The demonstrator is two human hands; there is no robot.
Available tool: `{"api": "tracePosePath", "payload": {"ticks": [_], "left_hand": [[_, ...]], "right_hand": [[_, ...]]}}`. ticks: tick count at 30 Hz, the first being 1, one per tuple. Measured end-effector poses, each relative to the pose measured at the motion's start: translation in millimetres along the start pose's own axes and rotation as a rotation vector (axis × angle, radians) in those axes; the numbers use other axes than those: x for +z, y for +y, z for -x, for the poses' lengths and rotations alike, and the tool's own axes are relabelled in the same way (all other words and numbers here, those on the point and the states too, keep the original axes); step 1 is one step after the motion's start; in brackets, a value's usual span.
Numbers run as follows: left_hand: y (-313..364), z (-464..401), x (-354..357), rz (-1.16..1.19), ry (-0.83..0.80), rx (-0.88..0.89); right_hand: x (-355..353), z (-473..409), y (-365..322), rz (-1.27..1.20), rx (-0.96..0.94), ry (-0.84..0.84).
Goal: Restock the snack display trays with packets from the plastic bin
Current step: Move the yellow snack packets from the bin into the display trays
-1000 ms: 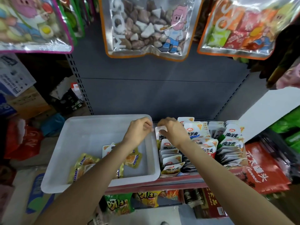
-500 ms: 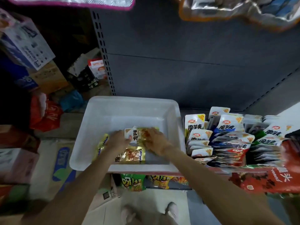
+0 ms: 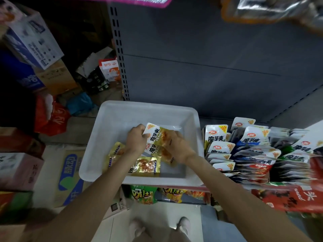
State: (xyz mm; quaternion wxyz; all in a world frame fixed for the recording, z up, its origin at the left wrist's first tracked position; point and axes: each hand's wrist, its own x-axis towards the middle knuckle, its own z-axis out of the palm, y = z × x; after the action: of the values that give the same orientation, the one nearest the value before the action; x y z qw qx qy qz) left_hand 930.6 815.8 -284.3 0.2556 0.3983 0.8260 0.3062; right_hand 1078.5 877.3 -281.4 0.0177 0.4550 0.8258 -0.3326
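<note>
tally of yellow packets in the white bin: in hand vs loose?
Held in the hands: 1 yellow packet, gripped by the left hand and right hand.
Loose in the bin: at least 3 yellow packets; the arms may hide more.
Total: at least 4.

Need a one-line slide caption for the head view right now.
Both hands, left hand and right hand, grip a yellow snack packet over the white plastic bin, beside the stocked display trays.
</note>
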Motion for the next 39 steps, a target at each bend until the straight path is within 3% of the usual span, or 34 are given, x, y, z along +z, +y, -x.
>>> {"api": "tracePosePath", "payload": {"ticks": [4, 8, 13, 20, 26, 31, 36, 39], "left_hand": [[27, 5, -15, -0.016, -0.023, 0.223], [61, 10, -27, 0.014, -0.029, 0.438], [106, 19, -31, 0.242, 0.0, 0.442], [156, 18, -4, 0.219, -0.079, 0.53], [176, 17, 24, 0.125, -0.099, 0.569], [170, 19, 42, 0.06, -0.133, 0.58], [155, 25, 55, 0.037, -0.199, 0.554], [150, 23, 54, 0.065, -0.175, 0.516]], "right_hand": [[-36, 11, -11, -0.123, -0.063, 0.186], [-65, 18, -19, -0.2, -0.129, 0.222], [-103, 38, -7, -0.389, -0.164, 0.361], [-147, 65, 31, -0.398, -0.159, 0.475], [-159, 73, 52, -0.152, -0.089, 0.563], [-159, 72, 59, 0.048, -0.199, 0.631], [-151, 65, 62, 0.385, -0.064, 0.38], [-144, 62, 61, 0.482, -0.012, 0.327]]}}
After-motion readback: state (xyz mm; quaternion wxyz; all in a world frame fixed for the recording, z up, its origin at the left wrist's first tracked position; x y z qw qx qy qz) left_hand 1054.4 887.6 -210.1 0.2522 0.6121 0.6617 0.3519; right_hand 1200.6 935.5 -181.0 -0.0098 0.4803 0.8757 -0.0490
